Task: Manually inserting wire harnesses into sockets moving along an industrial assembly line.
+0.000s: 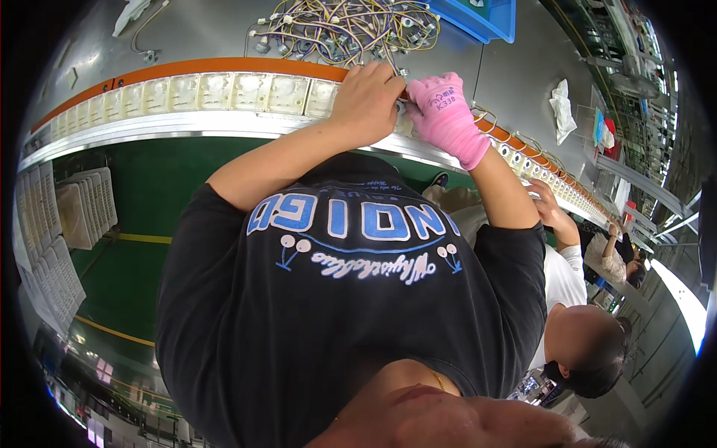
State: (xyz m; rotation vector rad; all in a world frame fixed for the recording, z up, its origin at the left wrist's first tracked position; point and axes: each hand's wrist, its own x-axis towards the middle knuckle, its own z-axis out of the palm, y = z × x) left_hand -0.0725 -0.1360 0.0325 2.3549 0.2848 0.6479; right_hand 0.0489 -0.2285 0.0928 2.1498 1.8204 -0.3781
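My bare left hand (367,103) is over the rail, fingers bent and pressed together at a translucent plastic housing; what they grip is hidden. Close beside it, my right hand (447,118) wears a pink knitted glove and is closed, its fingertips turned toward the left hand. Whatever lies between the two hands is too covered to name. A row of clear square plastic housings (251,91) runs along the rail to the left. Right of the glove, housings with thin wires (515,142) continue along it. A tangled pile of wire harnesses (347,30) lies just beyond my hands.
An orange strip (187,69) edges the metal table behind the housings. A blue bin (489,22) stands at the far right of the pile. White crumpled pieces (562,112) lie on the table. On my right a co-worker's hand (549,207) reaches to the rail. White crates (88,205) stand at left.
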